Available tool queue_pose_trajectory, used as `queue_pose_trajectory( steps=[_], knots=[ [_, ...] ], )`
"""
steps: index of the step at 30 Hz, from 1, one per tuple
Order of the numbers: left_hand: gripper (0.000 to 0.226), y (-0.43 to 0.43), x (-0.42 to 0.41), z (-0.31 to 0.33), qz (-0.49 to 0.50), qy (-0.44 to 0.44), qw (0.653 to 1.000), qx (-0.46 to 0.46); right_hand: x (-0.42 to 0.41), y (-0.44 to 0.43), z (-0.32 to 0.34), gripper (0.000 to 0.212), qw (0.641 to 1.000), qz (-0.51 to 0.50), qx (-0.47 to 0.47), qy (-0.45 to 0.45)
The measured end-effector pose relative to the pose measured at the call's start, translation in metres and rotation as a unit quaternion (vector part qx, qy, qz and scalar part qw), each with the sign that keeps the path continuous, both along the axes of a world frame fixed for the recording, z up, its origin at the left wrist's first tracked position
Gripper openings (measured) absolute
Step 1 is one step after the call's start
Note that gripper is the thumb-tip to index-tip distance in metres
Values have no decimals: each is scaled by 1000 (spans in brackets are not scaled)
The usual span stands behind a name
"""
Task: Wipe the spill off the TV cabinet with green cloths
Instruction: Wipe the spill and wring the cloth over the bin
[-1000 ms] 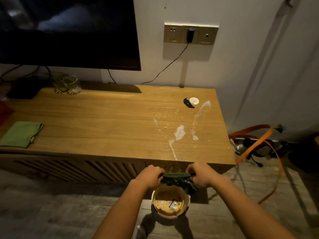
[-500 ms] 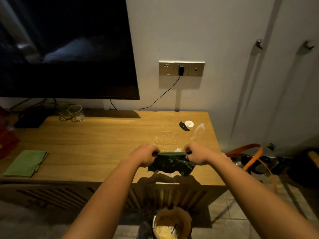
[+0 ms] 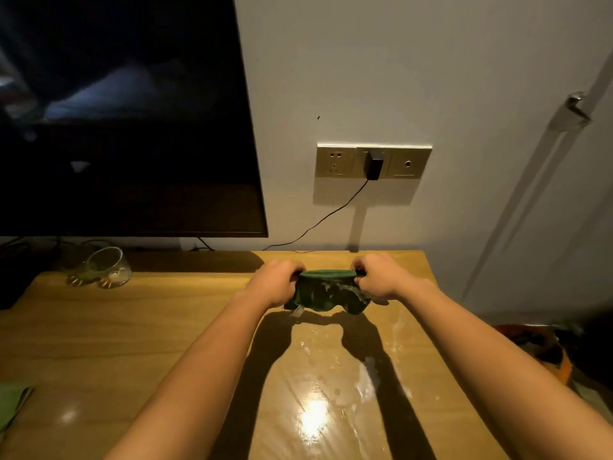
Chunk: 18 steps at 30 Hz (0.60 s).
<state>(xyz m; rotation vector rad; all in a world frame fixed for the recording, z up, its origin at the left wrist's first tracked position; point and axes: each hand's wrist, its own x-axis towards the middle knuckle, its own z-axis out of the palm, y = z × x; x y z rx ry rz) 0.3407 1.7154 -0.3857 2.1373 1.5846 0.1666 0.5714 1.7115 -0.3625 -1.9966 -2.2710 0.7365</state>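
**Gripping a wet green cloth over the TV cabinet**

Head view: both arms reach forward over the wooden TV cabinet [image 3: 116, 343]. The left hand [image 3: 277, 284] is fisted around the left end of a dark, soaked green cloth [image 3: 326, 292], and the right hand [image 3: 376, 278] is fisted around its right end, so the cloth is stretched between them with its top edge taut and its lower part hanging in bunched folds. Whether the cloth's lower edge touches the cabinet top cannot be told. It sits toward the back right part of the top, close to the wall.

A shiny wet spill [image 3: 338, 376] spreads across the right side of the cabinet, nearer the camera than the cloth, with pale streaks and a bright glare of light on it. A second, lighter green cloth [image 3: 11, 405] lies at the left edge of the frame on the cabinet's near left. A glass bowl [image 3: 106, 267] rests tilted at the back left, below the dark TV [image 3: 126, 127]. On the wall, a socket panel [image 3: 373, 161] holds a black plug with a cable running down.
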Motion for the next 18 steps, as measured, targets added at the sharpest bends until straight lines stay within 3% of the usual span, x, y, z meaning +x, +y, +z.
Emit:
queue_pose_trajectory(
  steps=[5,8,15,18],
  knots=[
    [31,79,-1,-26,21,-4,999,49,-5,80,-30,5,1000,-11,12,-24],
    [29,103,-1,-59,31,-2,998,55,-10,107,-62,11,999,-33,8,-8],
    [24,107,-2,-137,-26,5,998,-64,-17,107,-139,20,993,-35,-105,29],
    [22,108,-4,-158,-29,-17,995,-95,-19,104,-162,30,993,-32,-109,24]
  ],
)
